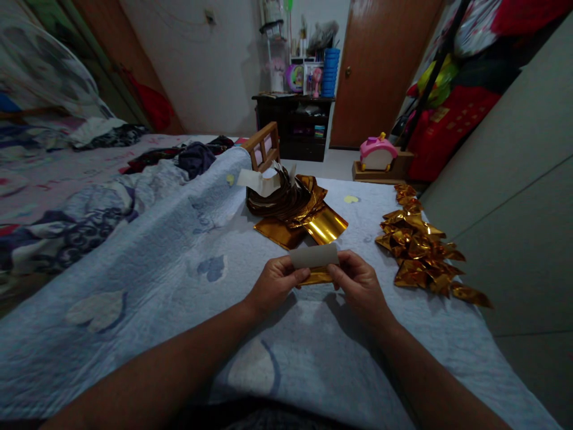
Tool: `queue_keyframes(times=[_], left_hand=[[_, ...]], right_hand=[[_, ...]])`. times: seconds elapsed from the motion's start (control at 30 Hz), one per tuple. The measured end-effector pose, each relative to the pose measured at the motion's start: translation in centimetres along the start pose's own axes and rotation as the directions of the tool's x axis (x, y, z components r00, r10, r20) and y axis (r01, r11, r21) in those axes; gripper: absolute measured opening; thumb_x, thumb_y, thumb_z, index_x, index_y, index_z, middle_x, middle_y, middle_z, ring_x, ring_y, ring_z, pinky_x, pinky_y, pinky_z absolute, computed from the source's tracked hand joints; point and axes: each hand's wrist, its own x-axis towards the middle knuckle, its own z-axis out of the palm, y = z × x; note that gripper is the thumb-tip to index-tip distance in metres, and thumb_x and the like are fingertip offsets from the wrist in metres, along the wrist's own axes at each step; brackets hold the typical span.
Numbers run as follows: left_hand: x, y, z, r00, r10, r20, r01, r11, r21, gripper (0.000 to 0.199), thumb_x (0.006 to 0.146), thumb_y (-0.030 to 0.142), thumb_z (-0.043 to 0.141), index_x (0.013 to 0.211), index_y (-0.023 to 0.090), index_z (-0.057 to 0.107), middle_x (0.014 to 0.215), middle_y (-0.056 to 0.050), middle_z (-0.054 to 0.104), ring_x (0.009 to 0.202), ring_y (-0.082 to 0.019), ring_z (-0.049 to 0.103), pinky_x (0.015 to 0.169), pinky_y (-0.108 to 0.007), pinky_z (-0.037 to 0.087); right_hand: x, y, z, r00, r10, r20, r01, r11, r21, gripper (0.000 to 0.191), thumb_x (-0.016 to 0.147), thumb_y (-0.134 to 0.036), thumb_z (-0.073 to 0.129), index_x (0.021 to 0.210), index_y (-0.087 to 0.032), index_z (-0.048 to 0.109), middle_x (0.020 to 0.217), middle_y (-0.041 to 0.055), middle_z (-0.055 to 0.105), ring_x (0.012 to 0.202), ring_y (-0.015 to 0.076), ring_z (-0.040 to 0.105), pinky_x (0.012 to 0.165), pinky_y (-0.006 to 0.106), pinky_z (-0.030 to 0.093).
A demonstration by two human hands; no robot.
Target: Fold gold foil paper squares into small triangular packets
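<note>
Between both hands I hold a sheet of gold foil paper point(314, 257), its pale back showing above and a folded gold strip along the lower edge. My left hand point(280, 278) pinches its left end, thumb on the gold fold. At the right end, my right hand point(357, 276) pinches it the same way. Just beyond my hands lies a fanned stack of gold foil paper point(286, 203), with some loose gold sheets point(327, 223) spread in front of it. A heap of folded gold foil pieces point(416, 248) sits to the right.
A light blue quilted cover point(179, 286) with heart shapes lies under everything. Rumpled bedding and clothes point(156, 173) are on the left. Past the far edge stand a dark cabinet point(290, 131) and a pink toy point(378, 152) on a box. Pale panels point(514, 179) rise along the right.
</note>
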Motion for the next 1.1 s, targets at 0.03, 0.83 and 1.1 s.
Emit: queue_keyframes(times=[0.03,0.83,1.1], left_hand=[[0.0,0.1,0.0,1.0,-0.002,0.001,0.002,1.0,0.003,0.03,0.077,0.034,0.083,0.097,0.012,0.078,0.084,-0.008,0.075,0.078,-0.02,0.067,0.075,-0.033,0.051],[0.0,0.6,0.2,0.999,0.043,-0.001,-0.043,0.989,0.144,0.028,0.081,0.038,0.077,0.093,0.012,0.074,0.072,-0.002,0.066,0.061,-0.012,0.054,0.057,-0.023,0.044],[-0.4,0.4,-0.2,0.947,0.32,-0.044,-0.275,0.87,0.409,0.013,0.087,0.026,0.068,0.083,0.014,0.072,0.078,-0.004,0.066,0.072,-0.015,0.06,0.067,-0.027,0.048]], right_hand=[[0.0,0.0,0.0,1.0,0.015,0.002,-0.015,1.0,0.013,0.017,0.083,-0.039,0.073,0.088,-0.023,0.068,0.071,-0.0026,0.055,0.06,0.013,0.045,0.054,0.026,0.037],[0.5,1.1,-0.4,0.985,0.174,0.012,-0.174,0.981,0.084,0.029,0.081,-0.043,0.075,0.097,-0.019,0.071,0.08,0.0002,0.063,0.064,0.0128,0.048,0.055,0.026,0.038],[0.5,1.1,-0.3,0.982,0.174,0.067,-0.182,0.974,0.134,0.03,0.078,-0.039,0.08,0.102,-0.021,0.076,0.096,0.0049,0.075,0.088,0.0214,0.064,0.08,0.034,0.047]])
